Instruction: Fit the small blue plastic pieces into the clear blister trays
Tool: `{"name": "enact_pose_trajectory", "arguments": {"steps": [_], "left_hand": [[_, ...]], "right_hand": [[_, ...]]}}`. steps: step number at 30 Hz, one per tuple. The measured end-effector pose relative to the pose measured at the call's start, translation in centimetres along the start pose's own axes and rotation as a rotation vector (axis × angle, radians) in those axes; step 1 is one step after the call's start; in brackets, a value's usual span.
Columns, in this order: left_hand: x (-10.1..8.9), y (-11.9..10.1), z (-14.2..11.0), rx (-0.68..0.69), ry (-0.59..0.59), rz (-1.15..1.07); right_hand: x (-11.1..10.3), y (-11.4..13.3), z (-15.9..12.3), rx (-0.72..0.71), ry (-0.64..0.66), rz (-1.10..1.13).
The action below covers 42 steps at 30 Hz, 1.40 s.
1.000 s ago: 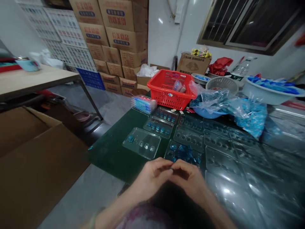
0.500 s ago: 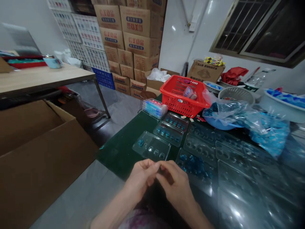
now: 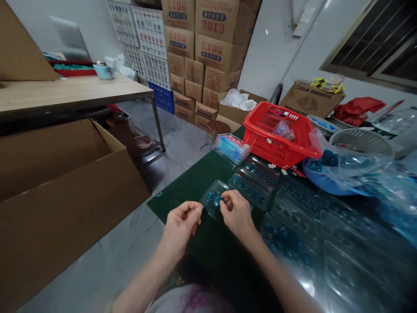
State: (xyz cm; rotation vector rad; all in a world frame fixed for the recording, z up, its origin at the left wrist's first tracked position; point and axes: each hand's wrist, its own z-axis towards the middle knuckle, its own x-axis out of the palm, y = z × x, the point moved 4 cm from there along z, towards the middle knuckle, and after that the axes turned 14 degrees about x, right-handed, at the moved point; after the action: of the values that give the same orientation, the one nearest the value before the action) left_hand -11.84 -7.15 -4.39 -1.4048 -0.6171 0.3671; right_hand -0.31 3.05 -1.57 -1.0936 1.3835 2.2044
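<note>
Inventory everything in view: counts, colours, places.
Worktable: one, green, centre
Trays: many, clear, on worktable
Small pieces: many, blue, in trays
Basket: one, red, worktable's far end
Basin: one, blue, right of basket
Colander: one, grey, behind basin
Cartons: many, brown, stacked behind
Crates: many, white or blue, beside cartons
Desk: one, pale wood, left
Mug: one, light blue, on desk
Open box: one, brown, left foreground
Stool: one, brown, beyond worktable
Window: one, dark, upper right
Left hand, right hand: two, over worktable

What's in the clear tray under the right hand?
Two blue pieces show in the clear tray: one towards its left end, the next beside the fingertips of the right hand. The hand hides much of the rest, so I can't tell what is there.
</note>
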Motion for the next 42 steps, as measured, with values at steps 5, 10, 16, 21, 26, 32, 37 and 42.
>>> {"name": "enact_pose_trajectory", "arguments": {"steps": [5, 10, 16, 21, 26, 32, 37, 42], "left_hand": [[-0.8, 0.1, 0.4, 0.050, -0.019, 0.112], [-0.5, -0.1, 0.6, 0.095, 0.016, 0.192], [0.0, -0.5, 0.7, 0.208, 0.092, 0.350], [0.6, -0.4, 0.5, 0.351, 0.091, 0.444], [4.0, -1.7, -0.5, 0.489, 0.248, 0.460], [9.8, -1.6, -2.3, 0.465, 0.610, 0.458], [11.2, -0.7, -3.1, 0.450, 0.676, 0.463], [11.3, -0.6, -3.6, 0.422, 0.690, 0.461]], "right_hand": [[1.1, -0.8, 1.1, -0.019, 0.060, -0.104], [1.0, -0.5, 0.9, -0.098, 0.156, -0.177], [1.5, -0.1, 0.9, -0.152, 0.197, -0.304], [0.3, 0.6, 0.0, -0.124, 0.144, -0.354], [-6.5, -2.8, -2.9, 0.009, -0.083, -0.268], [-9.6, -8.4, -8.6, 0.205, 0.090, -0.454], [-8.0, -8.5, -9.7, 0.243, 0.095, -0.562], [-7.8, -8.4, -9.6, 0.290, 0.033, -0.529]]}}
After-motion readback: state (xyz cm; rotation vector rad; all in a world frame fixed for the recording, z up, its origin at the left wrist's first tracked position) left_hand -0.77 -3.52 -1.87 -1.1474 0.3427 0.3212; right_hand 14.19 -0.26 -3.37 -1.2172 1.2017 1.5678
